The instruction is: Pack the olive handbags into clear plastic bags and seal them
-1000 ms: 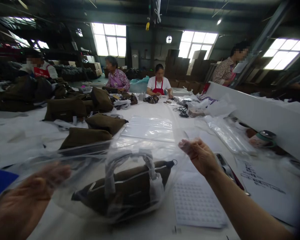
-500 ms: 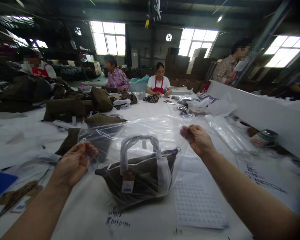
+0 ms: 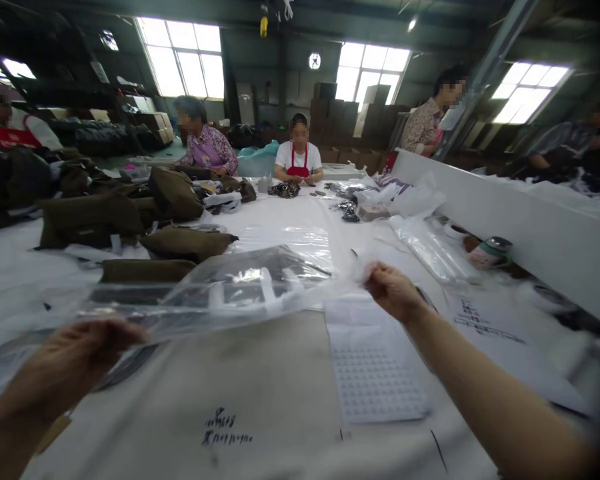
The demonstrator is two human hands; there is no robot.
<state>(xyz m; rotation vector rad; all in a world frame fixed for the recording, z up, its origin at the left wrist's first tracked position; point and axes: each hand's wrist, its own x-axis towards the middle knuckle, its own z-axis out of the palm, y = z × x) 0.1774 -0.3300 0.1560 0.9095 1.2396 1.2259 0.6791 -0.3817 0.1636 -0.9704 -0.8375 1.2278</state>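
A clear plastic bag [image 3: 230,283] is stretched between my two hands above the white table, with a dark handbag [image 3: 275,263] blurred inside or behind it. My left hand [image 3: 97,340], smeared by motion, is closed on the plastic's left end. At the right end my right hand [image 3: 390,288] pinches the plastic. Below and between the hands lies a printed sheet [image 3: 380,367]. Handwriting marks the table surface [image 3: 220,373] near the front.
Olive bags [image 3: 93,217] are heaped at the left. Flat plastic bags [image 3: 435,247] and a lidded cup [image 3: 490,252] lie along the low white partition [image 3: 530,210] at right. A person in a red apron [image 3: 299,157] sits across the table; other people are around.
The plastic and the handbag have lifted and tilted away from me, now stretched sideways. My left hand moved left and down. The view has turned right.
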